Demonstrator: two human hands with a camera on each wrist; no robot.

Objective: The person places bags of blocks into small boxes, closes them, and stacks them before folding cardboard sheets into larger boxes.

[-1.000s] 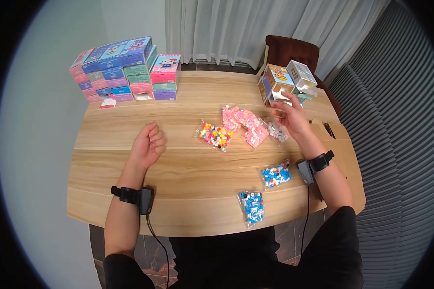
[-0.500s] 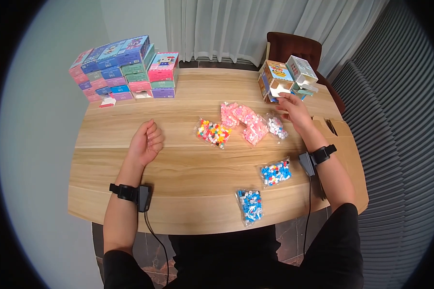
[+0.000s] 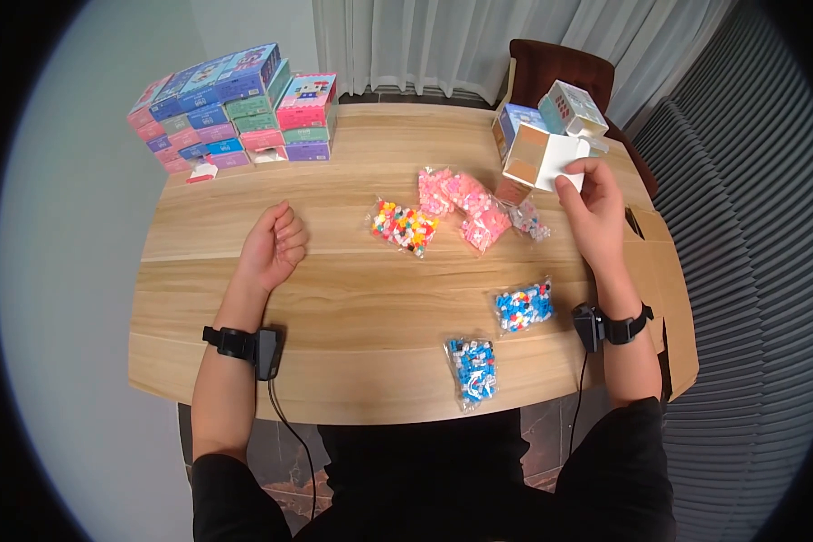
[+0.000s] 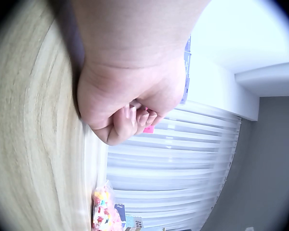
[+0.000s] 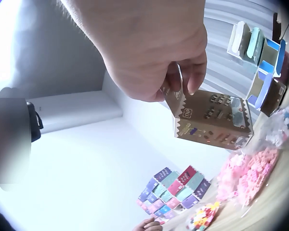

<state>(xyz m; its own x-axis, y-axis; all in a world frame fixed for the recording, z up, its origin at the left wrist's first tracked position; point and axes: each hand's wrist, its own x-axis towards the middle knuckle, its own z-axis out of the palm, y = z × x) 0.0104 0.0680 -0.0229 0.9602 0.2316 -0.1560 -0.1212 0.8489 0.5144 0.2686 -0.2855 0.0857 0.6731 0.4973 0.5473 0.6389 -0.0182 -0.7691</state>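
My right hand (image 3: 596, 212) pinches the white open flap of a brown cardboard box (image 5: 214, 118) between thumb and fingers. Tilted in the head view, this box stands out in front of the other boxes at the right back. Its printed brown sides show in the right wrist view. My left hand (image 3: 275, 246) rests on the table with its fingers curled in and nothing seen in them. Near the brown box lie bags of pink beads (image 3: 465, 194) and a small bag of white and blue beads (image 3: 528, 219). A bag of multicoloured beads (image 3: 405, 227) lies between the hands.
Two bags of blue and white beads (image 3: 523, 306) lie nearer the front edge. Stacked coloured boxes (image 3: 217, 113) stand at the left back. More opened boxes (image 3: 573, 110) are at the right back, and flattened cardboard (image 3: 664, 271) lies along the right edge.
My right hand has reached the brown box, taken its flap and drawn the box toward me and off the others, uncovering a blue box behind. The left hand stays in place.
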